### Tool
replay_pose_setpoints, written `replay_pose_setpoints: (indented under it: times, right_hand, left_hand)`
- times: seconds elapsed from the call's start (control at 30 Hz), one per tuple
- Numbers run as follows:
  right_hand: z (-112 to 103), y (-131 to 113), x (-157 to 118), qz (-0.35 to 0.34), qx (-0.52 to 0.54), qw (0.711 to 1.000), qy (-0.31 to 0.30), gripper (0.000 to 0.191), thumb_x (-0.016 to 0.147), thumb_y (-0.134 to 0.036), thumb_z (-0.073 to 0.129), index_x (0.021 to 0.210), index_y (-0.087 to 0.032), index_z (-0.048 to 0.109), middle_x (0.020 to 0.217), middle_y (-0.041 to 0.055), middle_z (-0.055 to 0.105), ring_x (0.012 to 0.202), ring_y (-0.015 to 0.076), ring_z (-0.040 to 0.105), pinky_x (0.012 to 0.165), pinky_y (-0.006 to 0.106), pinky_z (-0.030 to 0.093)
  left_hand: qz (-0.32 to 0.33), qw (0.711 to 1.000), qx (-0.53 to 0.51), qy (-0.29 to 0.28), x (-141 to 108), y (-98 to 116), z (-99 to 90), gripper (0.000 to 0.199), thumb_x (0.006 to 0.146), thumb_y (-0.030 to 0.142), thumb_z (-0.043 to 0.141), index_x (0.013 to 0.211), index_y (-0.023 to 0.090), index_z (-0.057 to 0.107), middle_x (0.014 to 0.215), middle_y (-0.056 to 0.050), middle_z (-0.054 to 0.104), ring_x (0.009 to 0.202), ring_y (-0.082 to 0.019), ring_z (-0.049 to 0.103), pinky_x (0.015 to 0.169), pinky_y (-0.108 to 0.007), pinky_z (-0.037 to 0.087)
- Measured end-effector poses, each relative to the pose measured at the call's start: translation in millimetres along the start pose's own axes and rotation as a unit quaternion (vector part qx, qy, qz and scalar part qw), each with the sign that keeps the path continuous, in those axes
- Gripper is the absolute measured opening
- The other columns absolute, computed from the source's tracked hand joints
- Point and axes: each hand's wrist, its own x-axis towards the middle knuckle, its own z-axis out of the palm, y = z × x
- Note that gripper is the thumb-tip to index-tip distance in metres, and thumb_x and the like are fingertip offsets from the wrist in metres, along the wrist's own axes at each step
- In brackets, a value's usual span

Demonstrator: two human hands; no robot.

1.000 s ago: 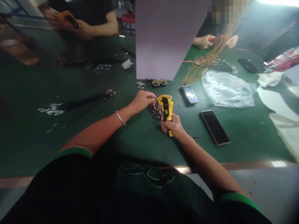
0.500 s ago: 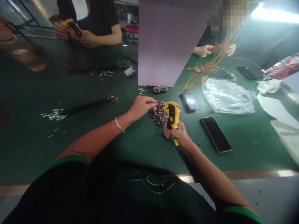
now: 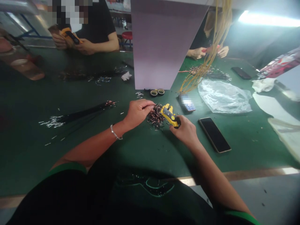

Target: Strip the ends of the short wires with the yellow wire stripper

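Observation:
My right hand (image 3: pixel 186 129) is wrapped round a yellow and black wire stripper (image 3: pixel 169 115), whose head tilts up and to the left. Just left of the tool's jaws, my left hand (image 3: pixel 139 112) is pinched closed, thumb against fingertips. Whatever it holds is too small to make out. Below and between both hands lies a pile of short dark and copper-coloured wire scraps (image 3: pixel 156 117). Off to the left, a bundle of black wires (image 3: pixel 79 113) lies on the green table (image 3: pixel 131 150), with silvery tips at one end and coppery ones at the other.
A smartphone (image 3: pixel 214 135) lies right of my right hand, with a clear plastic bag (image 3: pixel 225 96) beyond it. Two tape rolls (image 3: pixel 157 92) sit by a pale upright panel (image 3: pixel 157 47). Yellow wires (image 3: pixel 211 56) hang at the right. Two people work across the table.
My right hand has turned the wire stripper, so its handles no longer point down toward me and its head leans left. My left hand stays pinched by the pile. The camera view has shifted slightly.

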Motion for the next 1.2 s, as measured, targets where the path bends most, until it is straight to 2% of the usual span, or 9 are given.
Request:
replay_pose_setpoints:
  times: [0.17, 0.3, 0.43, 0.53, 0.7, 0.83, 0.97, 1.1, 1.2]
  right_hand:
    - [-1, 12, 2, 0.045, -0.132, 0.99, -0.029, 0.034, 0.074, -0.042, 0.062, 0.096, -0.016, 0.067, 0.086, 0.0134, 0.067, 0.075, 0.0273, 0.06, 0.064, 0.035, 0.038]
    - [-7, 12, 1, 0.01, -0.129, 0.991, -0.021, 0.035, 0.078, -0.043, 0.062, 0.098, -0.016, 0.069, 0.092, 0.0169, 0.068, 0.087, 0.033, 0.061, 0.071, 0.04, 0.043]
    - [-14, -3, -3, -0.062, 0.038, 0.997, 0.033, 0.03, 0.085, -0.036, 0.058, 0.106, -0.018, 0.068, 0.103, 0.0147, 0.071, 0.097, 0.0298, 0.064, 0.082, 0.043, 0.048]
    - [-17, -19, -7, -0.121, 0.201, 0.972, 0.021, 0.024, 0.09, -0.034, 0.057, 0.107, -0.021, 0.067, 0.1, 0.009, 0.073, 0.091, 0.0228, 0.068, 0.086, 0.039, 0.051]
    - [-17, -33, -11, -0.165, 0.237, 0.957, 0.008, 0.02, 0.093, -0.029, 0.054, 0.104, -0.022, 0.069, 0.098, 0.0079, 0.075, 0.091, 0.0221, 0.069, 0.087, 0.038, 0.052]
    - [-17, -33, -13, -0.163, 0.231, 0.959, 0.015, 0.021, 0.093, -0.027, 0.05, 0.091, -0.022, 0.07, 0.085, 0.0067, 0.075, 0.08, 0.0207, 0.069, 0.078, 0.036, 0.053]
    - [-19, -32, -16, -0.159, 0.219, 0.962, 0.03, 0.018, 0.089, -0.026, 0.053, 0.079, -0.023, 0.069, 0.072, 0.0047, 0.07, 0.068, 0.02, 0.065, 0.07, 0.034, 0.051]
    - [-19, -27, -18, -0.145, 0.208, 0.964, 0.076, 0.016, 0.084, -0.025, 0.057, 0.071, -0.023, 0.065, 0.064, 0.0033, 0.065, 0.06, 0.0188, 0.06, 0.064, 0.033, 0.047]
    - [-15, -26, -17, -0.131, 0.213, 0.966, 0.064, 0.022, 0.086, -0.028, 0.058, 0.065, -0.023, 0.062, 0.057, 0.0012, 0.059, 0.053, 0.0162, 0.055, 0.059, 0.031, 0.044]
  left_hand:
    - [0.045, 0.998, 0.031, 0.002, -3, -1, 0.8, 0.019, 0.087, 0.021, 0.057, 0.083, 0.02, 0.075, 0.074, -0.004, 0.074, 0.069, -0.014, 0.066, 0.069, -0.03, 0.051]
    - [0.07, 0.995, 0.07, -0.002, -6, -1, 2.0, 0.019, 0.089, 0.022, 0.056, 0.084, 0.021, 0.075, 0.076, -0.004, 0.074, 0.07, -0.014, 0.065, 0.069, -0.029, 0.051]
    - [0.114, 0.989, 0.091, -0.005, -9, -2, 5.6, 0.019, 0.09, 0.022, 0.056, 0.084, 0.021, 0.074, 0.075, -0.004, 0.074, 0.068, -0.014, 0.065, 0.067, -0.028, 0.051]
    - [0.162, 0.981, 0.108, -0.011, -12, -2, 10.7, 0.02, 0.091, 0.021, 0.055, 0.084, 0.02, 0.073, 0.073, -0.005, 0.074, 0.066, -0.015, 0.065, 0.065, -0.028, 0.05]
    - [0.203, 0.969, 0.131, -0.039, -20, 0, 17.9, 0.022, 0.092, 0.02, 0.052, 0.086, 0.019, 0.073, 0.074, -0.006, 0.075, 0.066, -0.015, 0.066, 0.064, -0.028, 0.051]
    - [0.208, 0.966, 0.137, -0.068, -25, 2, 20.2, 0.022, 0.092, 0.019, 0.051, 0.087, 0.021, 0.072, 0.077, -0.005, 0.076, 0.07, -0.016, 0.068, 0.066, -0.028, 0.053]
    - [0.186, 0.966, 0.155, -0.087, -24, 2, 18.2, 0.024, 0.091, 0.021, 0.05, 0.081, 0.022, 0.072, 0.069, -0.003, 0.072, 0.065, -0.015, 0.065, 0.062, -0.028, 0.05]
    - [0.118, 0.983, 0.13, -0.045, -15, 2, 9.8, 0.021, 0.089, 0.02, 0.054, 0.078, 0.02, 0.072, 0.066, -0.003, 0.069, 0.06, -0.014, 0.061, 0.059, -0.027, 0.046]
    - [0.079, 0.992, 0.097, -0.016, -8, 3, 4.3, 0.019, 0.088, 0.02, 0.056, 0.078, 0.019, 0.073, 0.067, -0.002, 0.069, 0.062, -0.013, 0.061, 0.061, -0.027, 0.047]
